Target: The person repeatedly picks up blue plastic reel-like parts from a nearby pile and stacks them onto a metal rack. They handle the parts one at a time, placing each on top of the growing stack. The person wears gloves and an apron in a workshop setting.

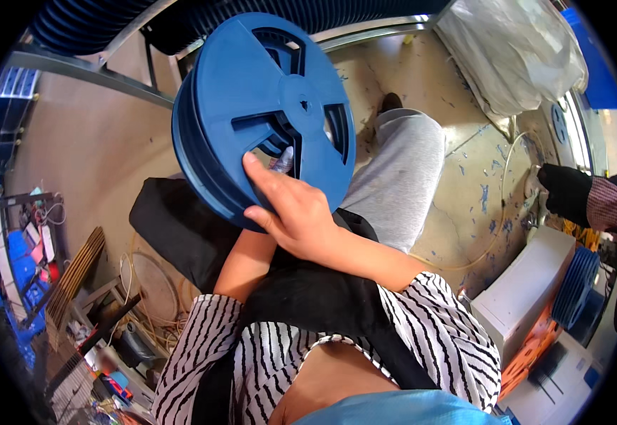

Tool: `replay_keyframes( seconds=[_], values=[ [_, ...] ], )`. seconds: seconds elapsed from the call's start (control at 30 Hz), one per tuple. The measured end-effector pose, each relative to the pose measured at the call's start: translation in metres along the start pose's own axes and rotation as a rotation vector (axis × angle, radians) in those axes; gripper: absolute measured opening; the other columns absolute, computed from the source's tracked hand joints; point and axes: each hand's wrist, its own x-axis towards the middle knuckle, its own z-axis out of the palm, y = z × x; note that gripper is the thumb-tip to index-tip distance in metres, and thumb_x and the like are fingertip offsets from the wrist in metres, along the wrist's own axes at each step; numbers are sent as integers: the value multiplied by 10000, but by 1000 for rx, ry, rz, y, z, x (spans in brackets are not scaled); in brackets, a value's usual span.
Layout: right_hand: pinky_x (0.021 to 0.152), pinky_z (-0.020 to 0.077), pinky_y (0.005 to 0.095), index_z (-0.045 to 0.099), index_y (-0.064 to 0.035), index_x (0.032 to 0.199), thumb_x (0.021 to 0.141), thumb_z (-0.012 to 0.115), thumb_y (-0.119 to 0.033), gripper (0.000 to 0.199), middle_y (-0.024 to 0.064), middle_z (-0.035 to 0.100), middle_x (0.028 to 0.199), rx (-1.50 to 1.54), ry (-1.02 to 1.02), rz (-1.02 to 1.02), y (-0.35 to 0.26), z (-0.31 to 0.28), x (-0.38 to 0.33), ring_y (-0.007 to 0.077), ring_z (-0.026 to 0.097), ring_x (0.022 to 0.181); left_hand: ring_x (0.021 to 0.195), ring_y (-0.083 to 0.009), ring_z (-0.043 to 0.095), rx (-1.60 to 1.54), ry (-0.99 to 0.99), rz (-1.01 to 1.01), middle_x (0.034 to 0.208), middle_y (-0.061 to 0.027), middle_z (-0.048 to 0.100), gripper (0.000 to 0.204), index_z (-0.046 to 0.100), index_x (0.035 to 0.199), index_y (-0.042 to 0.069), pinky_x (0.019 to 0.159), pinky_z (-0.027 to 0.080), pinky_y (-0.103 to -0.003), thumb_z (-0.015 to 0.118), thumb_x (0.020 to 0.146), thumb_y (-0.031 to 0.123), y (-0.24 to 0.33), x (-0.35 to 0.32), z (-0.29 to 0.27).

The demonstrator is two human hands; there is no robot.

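A large blue plastic reel (pixel 248 92), with cut-out windows in its round face, is tilted above my lap. My right hand (pixel 298 216) grips the reel's near side, its thumb on the rim and a finger along the edge of the lower window. Inside that window shows a grey-covered fingertip (pixel 282 160); I cannot tell which hand it belongs to. My left forearm (pixel 247 263) passes beneath my right wrist toward the reel. The left hand itself is hidden behind the reel and my right hand, so its fingers do not show.
Black ribbed hoses (pixel 88 28) lie along a metal frame at the top. A whitish plastic-covered bundle (pixel 510 53) stands far right. Blue scraps litter the floor near a pale hose (pixel 489 248). White boxes (pixel 524 287) and stacked blue reels (pixel 576 287) are at right; a cluttered rack (pixel 21 262) is left.
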Motion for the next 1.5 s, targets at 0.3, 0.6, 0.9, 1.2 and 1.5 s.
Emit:
replay_keyframes(
  seconds=[0.3,0.6,0.9,1.2,1.5],
  values=[
    [872,504,415,420,-21,1361,734,725,-155,711,196,602,1143,-126,-230,-110,-11,34,1,343,617,1005,1236,-293,437,206,-352,215,1301,-180,462,792,362,1370,5,1066,356,-438,666,816,484,-1,8,-4],
    [1054,366,474,552,-68,1257,760,708,-86,521,140,589,1249,-285,18,-86,56,-54,4,307,536,1207,1286,-322,428,291,-303,203,1355,-147,464,811,360,1392,30,1116,313,-468,516,854,616,45,-9,-39],
    [1039,371,325,531,28,1253,971,490,-103,313,161,628,1189,-45,437,445,138,-144,-10,207,555,1164,1223,-340,483,132,-171,178,1280,-175,525,805,412,1365,36,1096,357,-484,737,752,443,87,-14,-52],
    [995,430,336,552,31,1240,957,541,-152,337,156,644,1136,7,360,584,167,-151,15,224,603,1085,1013,-249,621,445,140,357,1108,-146,641,525,572,1202,28,931,494,-380,737,802,325,131,-21,-70],
    [947,455,318,546,41,1226,948,561,-111,318,137,646,1088,102,131,696,194,-134,7,197,613,1016,988,-249,627,443,286,346,1094,-144,646,485,584,1190,32,910,502,-379,724,817,309,194,33,-114]
  ],
)
